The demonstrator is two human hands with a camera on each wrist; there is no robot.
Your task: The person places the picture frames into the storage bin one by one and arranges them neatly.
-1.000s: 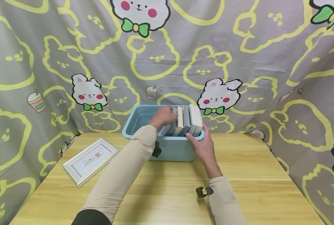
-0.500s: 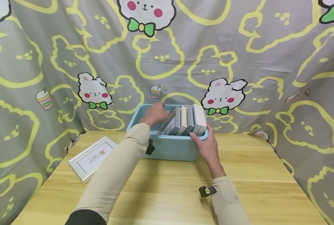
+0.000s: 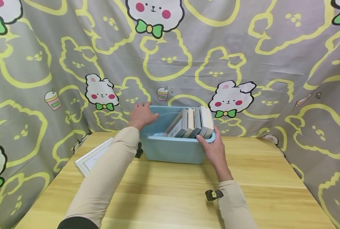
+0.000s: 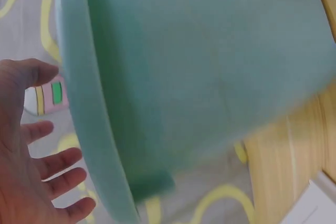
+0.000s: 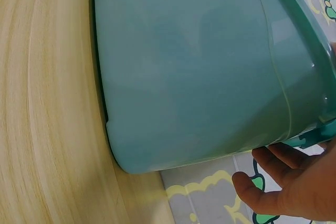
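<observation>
A light blue plastic bin [image 3: 173, 151] sits on the table, with several upright framed pictures or books [image 3: 188, 122] packed in its right half. The leftmost, a grey-framed picture [image 3: 176, 126], leans to the right against the others. My left hand [image 3: 142, 116] is over the bin's left end, fingers spread and holding nothing; the left wrist view has its fingers [image 4: 60, 163] beside the rim. At the right end, my right hand [image 3: 214, 151] grips the rim, thumb over the edge. Its fingers [image 5: 270, 166] show beneath the rim in the right wrist view.
A white picture frame [image 3: 85, 163] lies flat on the wooden table [image 3: 170, 194] to the left, partly hidden by my left sleeve. A grey patterned curtain [image 3: 164, 54] hangs close behind the bin and down both sides.
My left hand has let go of the leaning picture and moved left to the bin's left end, its fingers spreading. My right hand keeps its place on the rim.
</observation>
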